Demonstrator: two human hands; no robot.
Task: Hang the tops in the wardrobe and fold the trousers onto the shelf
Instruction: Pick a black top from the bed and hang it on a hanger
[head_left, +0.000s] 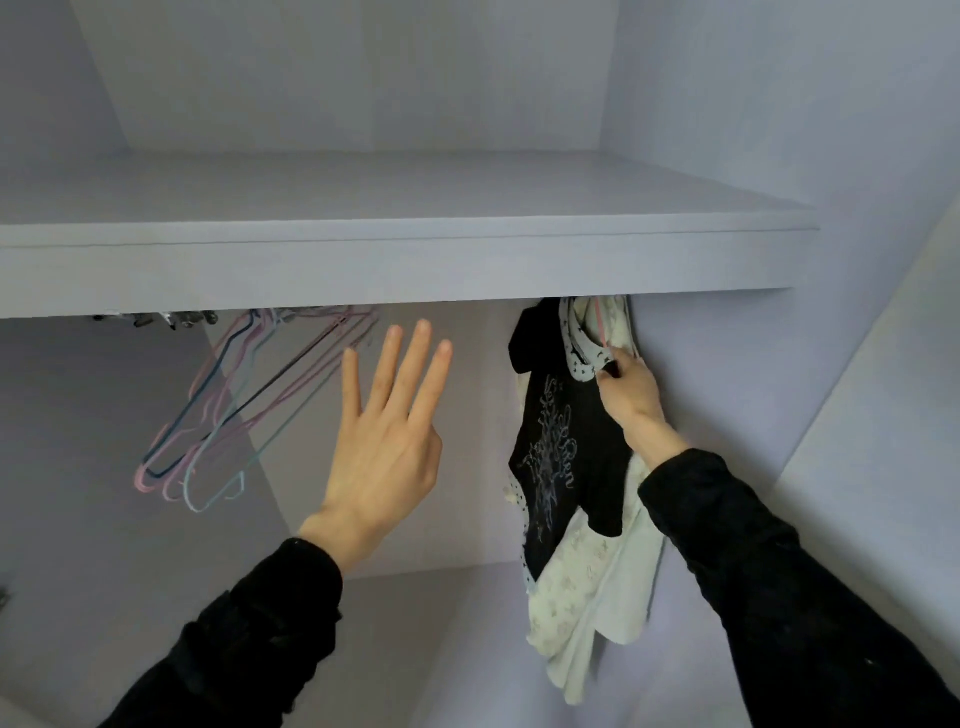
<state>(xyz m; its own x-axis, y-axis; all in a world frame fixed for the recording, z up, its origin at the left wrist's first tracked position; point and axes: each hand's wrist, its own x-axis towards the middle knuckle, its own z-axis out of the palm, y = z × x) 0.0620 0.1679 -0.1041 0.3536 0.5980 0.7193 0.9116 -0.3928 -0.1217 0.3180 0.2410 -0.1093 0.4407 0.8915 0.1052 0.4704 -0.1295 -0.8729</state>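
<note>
Inside the wardrobe, a black top with a pale print hangs at the right end under the shelf. Beside it hangs a white patterned top, its collar up near the shelf edge. My right hand grips the white top's collar and its pink hanger by the right wall. My left hand is raised in the middle, fingers straight and spread, holding nothing. Several bare wire hangers, pink and blue, swing from the rail at the left. The rail itself is mostly hidden behind the shelf.
The wardrobe's right wall stands just behind my right hand. The shelf top above holds nothing in view. Metal fittings show under the shelf at the left.
</note>
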